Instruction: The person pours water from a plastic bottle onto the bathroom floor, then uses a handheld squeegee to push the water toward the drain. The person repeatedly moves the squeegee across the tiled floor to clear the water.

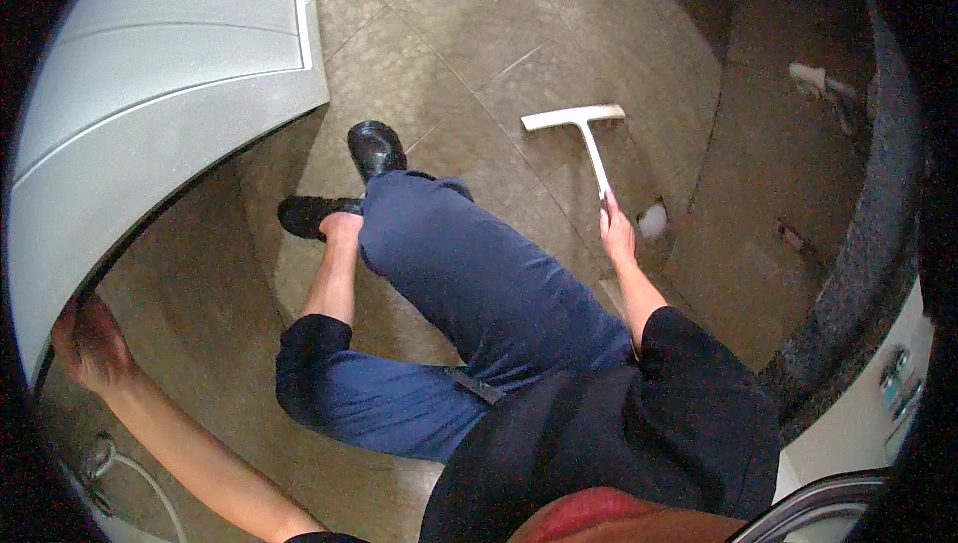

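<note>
In my right hand (617,234) is the handle of a white T-shaped squeegee (593,149), my fingers wrapped round it. Its long head lies across, out over the tiled floor, ahead of the hand. At the far left my left hand (92,345) is up against the lower edge of a large pale grey, curved panel (170,84). Blur and shadow smear the fingers there, so their grip on that edge does not show.
My crouched legs in blue trousers (479,264) and black shoes (377,149) fill the middle. A small white object (653,221) lies by my right hand. A dark speckled stone edge (848,283) curves along the right. A pale hose (150,478) hangs at lower left.
</note>
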`<state>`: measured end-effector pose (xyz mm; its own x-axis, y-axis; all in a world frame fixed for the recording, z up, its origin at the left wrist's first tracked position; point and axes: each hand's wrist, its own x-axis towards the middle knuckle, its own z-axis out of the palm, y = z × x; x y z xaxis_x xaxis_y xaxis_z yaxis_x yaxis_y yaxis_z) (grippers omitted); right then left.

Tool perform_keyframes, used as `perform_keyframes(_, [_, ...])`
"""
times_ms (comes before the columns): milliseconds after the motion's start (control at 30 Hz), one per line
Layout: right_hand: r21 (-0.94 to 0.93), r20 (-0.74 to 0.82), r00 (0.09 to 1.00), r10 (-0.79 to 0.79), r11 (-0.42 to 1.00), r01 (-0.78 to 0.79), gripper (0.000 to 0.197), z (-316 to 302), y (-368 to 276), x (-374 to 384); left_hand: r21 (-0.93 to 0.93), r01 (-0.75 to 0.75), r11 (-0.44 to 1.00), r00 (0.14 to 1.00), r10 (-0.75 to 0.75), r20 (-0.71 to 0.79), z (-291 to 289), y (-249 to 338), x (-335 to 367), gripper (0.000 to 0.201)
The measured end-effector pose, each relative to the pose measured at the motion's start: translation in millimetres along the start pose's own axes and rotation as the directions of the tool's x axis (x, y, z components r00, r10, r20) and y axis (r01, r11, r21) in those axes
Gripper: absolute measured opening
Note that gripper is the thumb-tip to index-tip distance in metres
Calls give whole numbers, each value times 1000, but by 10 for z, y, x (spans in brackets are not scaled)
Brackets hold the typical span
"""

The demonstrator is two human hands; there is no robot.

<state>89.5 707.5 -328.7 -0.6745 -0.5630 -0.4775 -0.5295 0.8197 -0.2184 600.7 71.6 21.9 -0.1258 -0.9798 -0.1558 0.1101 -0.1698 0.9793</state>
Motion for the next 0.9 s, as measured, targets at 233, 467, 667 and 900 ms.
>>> perform_keyframes(233, [401, -53, 998, 32, 916, -8, 49, -405, -841, 1422, 66, -44, 997, 998, 47, -46, 233, -48, 211, 44])
perform_keyframes(467, [509, 381, 884, -269, 860, 43, 42, -863, -2143, 2476, 6, -11, 1000, 1000, 11, 13, -280, 51, 212, 43])
perform_keyframes(667, [-204, 481, 868, -127, 946, 251, 59, -649, -1550, 2146, -49, 69, 996, 988, -61, 143, -446, 239, 341, 41])
perform_keyframes(900, [-436, 542, 832, 117, 886, 160, 60, -851, 272, 1182, 24, -109, 994, 988, 105, 112, -608, 327, 432, 44])
